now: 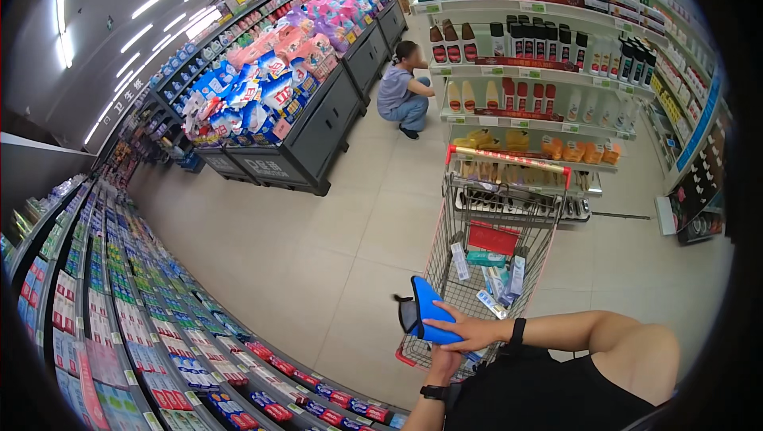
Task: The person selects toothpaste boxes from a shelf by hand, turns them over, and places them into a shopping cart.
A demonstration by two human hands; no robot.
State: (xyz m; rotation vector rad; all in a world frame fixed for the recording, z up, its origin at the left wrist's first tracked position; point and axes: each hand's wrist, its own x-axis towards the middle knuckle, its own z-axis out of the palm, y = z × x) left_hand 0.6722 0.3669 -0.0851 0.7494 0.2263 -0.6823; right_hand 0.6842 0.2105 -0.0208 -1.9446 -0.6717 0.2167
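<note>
A blue fabric pouch point(430, 309) with black edging and a dark, loose end is held over the near end of a wire shopping cart point(435, 252). My right hand point(471, 330), with a black band on its wrist, lies across the pouch and grips it, fingers partly spread. Below it, my left hand point(446, 360) meets the underside of the pouch; its fingers are hidden, and a black watch is on that wrist. Inside the cart lie several small boxes, among them a green box point(486, 259) and a white box point(459, 261), near a red panel point(493, 237).
Long shelves of boxed goods point(179, 335) curve along the left and bottom. Grey bins point(325, 133) piled with bagged goods stand beyond the tiled floor point(340, 240). Another person point(405, 88) squats beside a shelf unit of bottles point(536, 79) behind the cart. More shelving point(685, 91) is at right.
</note>
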